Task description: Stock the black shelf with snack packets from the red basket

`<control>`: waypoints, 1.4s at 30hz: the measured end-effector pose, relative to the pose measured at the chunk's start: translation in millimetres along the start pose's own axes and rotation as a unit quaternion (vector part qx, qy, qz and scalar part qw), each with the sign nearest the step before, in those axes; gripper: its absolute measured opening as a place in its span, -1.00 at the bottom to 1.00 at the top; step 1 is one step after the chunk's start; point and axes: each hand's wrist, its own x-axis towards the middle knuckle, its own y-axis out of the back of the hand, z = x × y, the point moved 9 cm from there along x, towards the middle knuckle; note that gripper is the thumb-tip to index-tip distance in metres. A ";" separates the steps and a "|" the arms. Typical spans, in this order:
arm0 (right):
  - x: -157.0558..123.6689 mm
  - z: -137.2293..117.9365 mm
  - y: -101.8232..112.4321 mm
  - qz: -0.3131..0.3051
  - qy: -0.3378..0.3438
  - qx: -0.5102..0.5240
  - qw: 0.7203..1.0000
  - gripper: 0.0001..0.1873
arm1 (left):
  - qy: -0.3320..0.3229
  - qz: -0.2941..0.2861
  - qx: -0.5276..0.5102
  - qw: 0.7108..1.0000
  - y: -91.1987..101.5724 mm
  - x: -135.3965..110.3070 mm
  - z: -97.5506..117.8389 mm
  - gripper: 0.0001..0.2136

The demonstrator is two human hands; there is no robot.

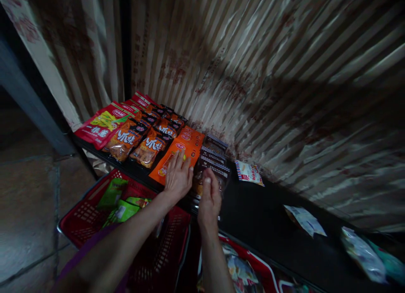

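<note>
My left hand (179,175) lies flat with outstretched fingers on the front orange snack packet (164,160). On the brown packets (218,168) beside it rests my right hand (209,196), turned on edge. Its fingers are extended and partly hidden, with nothing visibly gripped. The brown packets have a checkered top strip and overlap in a row. Left of the orange row are black-and-orange snack packets (148,149) in two rows, then red packets (101,126) with a green and yellow print.
Below the black shelf (253,213) stands a red basket (85,204) holding green packets (123,211). Another red-and-white basket (268,270) sits right of it. A small white packet (249,173) and other bags (305,220) lie along the shelf. A pleated curtain (253,73) hangs behind.
</note>
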 end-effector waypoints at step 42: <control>21.1 49.2 -98.5 -0.103 0.036 -0.297 0.949 -0.36 | 0.020 -0.114 0.065 0.991 -10.6 -17.8 -63.3 -0.57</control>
